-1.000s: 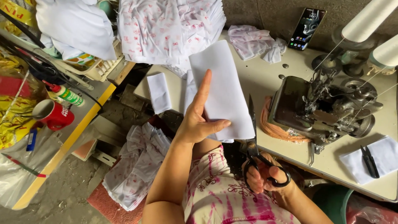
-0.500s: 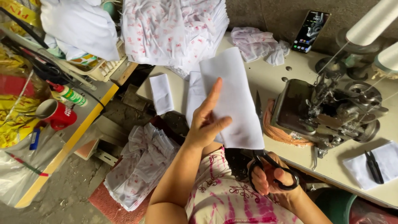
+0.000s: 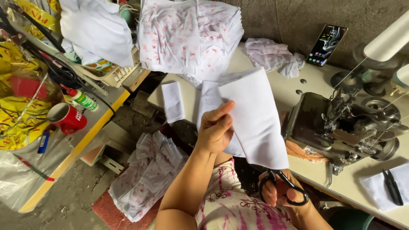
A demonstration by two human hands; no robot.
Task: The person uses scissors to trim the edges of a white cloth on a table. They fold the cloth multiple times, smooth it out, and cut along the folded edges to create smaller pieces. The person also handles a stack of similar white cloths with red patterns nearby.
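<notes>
The left hand (image 3: 216, 130) has its fingers (image 3: 222, 111) curled and pinched onto the near edge of a white cloth piece (image 3: 255, 115), holding it up over the table edge, tilted, with a second white layer showing just behind it. Below, the right hand (image 3: 281, 191) is closed through the loops of one pair of black-handled scissors (image 3: 284, 184); the blades are hidden behind the cloth's lower corner, so I cannot tell whether they touch it.

Moving outward, one small white rectangle (image 3: 172, 101) lies flat on the table (image 3: 311, 81) just left of the held cloth. One sewing machine (image 3: 341, 125) stands to the right, and past it a small pair of black snips (image 3: 392, 186) rests on another white piece. One phone (image 3: 326, 44) leans at the wall, beside a crumpled printed rag (image 3: 272, 55). A stack of printed fabric (image 3: 187, 36) overhangs the table's far end; another heap (image 3: 149, 170) lies on the floor. On the left bench stands one red mug (image 3: 68, 117).
</notes>
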